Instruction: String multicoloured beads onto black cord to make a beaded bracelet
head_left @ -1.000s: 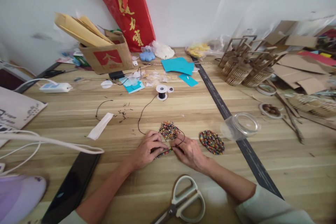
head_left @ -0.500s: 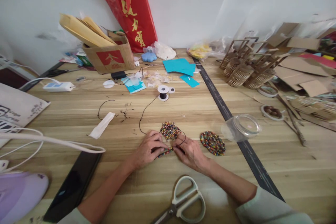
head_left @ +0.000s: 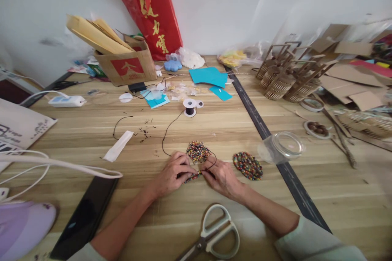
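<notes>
Between my two hands runs a short string of colourful beads (head_left: 192, 177). My left hand (head_left: 176, 172) pinches the beaded part with thumb and forefinger. Opposite it, my right hand (head_left: 222, 176) is closed on the black cord (head_left: 216, 157) at the end of the beads; the cord loops up over its fingers. Just beyond the fingertips lies a pile of loose multicoloured beads (head_left: 197, 151). A coiled strand of beads (head_left: 247, 166) rests to the right of my right hand. Farther back, a white spool (head_left: 190, 108) of black cord trails a line toward my left hand.
White-handled scissors (head_left: 219, 234) lie near the front edge. A black phone-like slab (head_left: 85, 216) and a purple iron-like object (head_left: 24, 228) are at left. On the right are a clear round container (head_left: 284, 147), a dish of brown beads (head_left: 317, 129) and small bamboo baskets (head_left: 280, 83).
The beaded string by my left fingers has shifted slightly. Both hands keep nearly the same place and grip; the whole view has moved a little.
</notes>
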The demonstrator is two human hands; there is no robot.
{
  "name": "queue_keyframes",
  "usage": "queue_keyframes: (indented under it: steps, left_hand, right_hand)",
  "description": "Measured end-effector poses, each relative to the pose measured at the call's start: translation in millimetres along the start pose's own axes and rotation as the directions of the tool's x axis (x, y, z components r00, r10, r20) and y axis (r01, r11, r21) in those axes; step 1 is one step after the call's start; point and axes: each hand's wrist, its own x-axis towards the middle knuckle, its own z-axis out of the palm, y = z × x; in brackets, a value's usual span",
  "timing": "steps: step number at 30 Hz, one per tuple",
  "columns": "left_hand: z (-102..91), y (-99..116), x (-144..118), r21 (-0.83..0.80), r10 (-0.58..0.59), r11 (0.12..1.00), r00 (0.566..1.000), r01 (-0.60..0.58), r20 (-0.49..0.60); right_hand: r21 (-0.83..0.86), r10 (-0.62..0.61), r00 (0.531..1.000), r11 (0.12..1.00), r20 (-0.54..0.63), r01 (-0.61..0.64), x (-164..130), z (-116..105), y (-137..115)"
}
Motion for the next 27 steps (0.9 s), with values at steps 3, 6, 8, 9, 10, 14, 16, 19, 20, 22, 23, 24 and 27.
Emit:
queue_keyframes:
  steps: [3, 6, 8, 9, 10, 14, 16, 19, 20, 22, 23, 24, 27]
  left_hand:
    - [0.7, -0.6, -0.2, 0.005, -0.003, 1.0, 1.0, 0.003, 0.008]
    - [0.7, -0.8, 0.1, 0.01, -0.004, 1.0, 1.0, 0.004, 0.007]
    - [0.3, 0.2, 0.9, 0.01, -0.003, 1.0, 1.0, 0.003, -0.004]
    - [0.2, 1.2, 1.2, 0.006, -0.001, 1.0, 1.0, 0.001, -0.014]
    - [0.4, 2.6, 1.5, -0.002, 0.006, 1.0, 0.999, -0.006, -0.034]
    - [6.2, 12.7, -0.5, 0.025, 0.074, 0.997, 0.978, -0.07, -0.195]
    - [11.8, 19.5, -3.1, 0.12, 0.118, 0.988, 0.973, -0.095, -0.199]
    - [20.3, 29.3, -6.4, 0.263, 0.207, 0.95, 0.971, -0.17, -0.123]
    - [22.5, 31.9, -7.0, 0.293, 0.223, 0.937, 0.971, -0.189, -0.088]
    - [25.4, 35.4, -7.4, 0.337, 0.229, 0.919, 0.973, -0.207, -0.027]
    - [26.3, 36.3, -7.4, 0.35, 0.227, 0.913, 0.974, -0.211, -0.004]
    - [26.9, 36.8, -7.3, 0.359, 0.221, 0.909, 0.975, -0.212, 0.015]
    - [27.7, 36.7, -7.4, 0.355, 0.199, 0.912, 0.978, -0.206, 0.058]
  right_hand:
    - [-0.002, 0.003, 1.0, 1.0, 0.002, -0.003, 0.2, -0.3, -0.1]
    - [-0.004, 0.008, 1.0, 1.0, 0.008, -0.008, 0.3, -0.7, -0.4]
    - [-0.001, 0.015, 1.0, 1.0, 0.011, -0.015, 0.4, -1.2, -0.8]
    - [0.004, 0.018, 1.0, 1.0, 0.011, -0.018, 0.5, -1.5, -1.1]
    - [0.011, 0.021, 1.0, 1.0, 0.011, -0.021, 0.5, -1.8, -1.3]
    - [0.071, 0.023, 1.0, 0.997, 0.01, -0.024, 0.7, -3.3, -2.2]
    - [0.098, 0.022, 1.0, 0.995, 0.004, -0.022, 1.1, -3.6, -2.5]
    - [0.101, 0.038, 0.999, 0.994, 0.008, -0.039, 1.3, -2.5, -2.3]
    - [0.097, 0.047, 0.999, 0.994, 0.014, -0.048, 1.2, -1.7, -2.1]
    - [0.09, 0.066, 0.998, 0.994, 0.019, -0.067, 0.8, 0.4, -1.6]
    - [0.086, 0.073, 0.997, 0.994, 0.018, -0.074, 0.5, 1.4, -1.4]
    - [0.081, 0.079, 0.997, 0.993, 0.016, -0.08, 0.2, 2.3, -1.4]
    - [0.061, 0.095, 0.995, 0.994, 0.015, -0.096, -0.2, 3.2, -2.1]
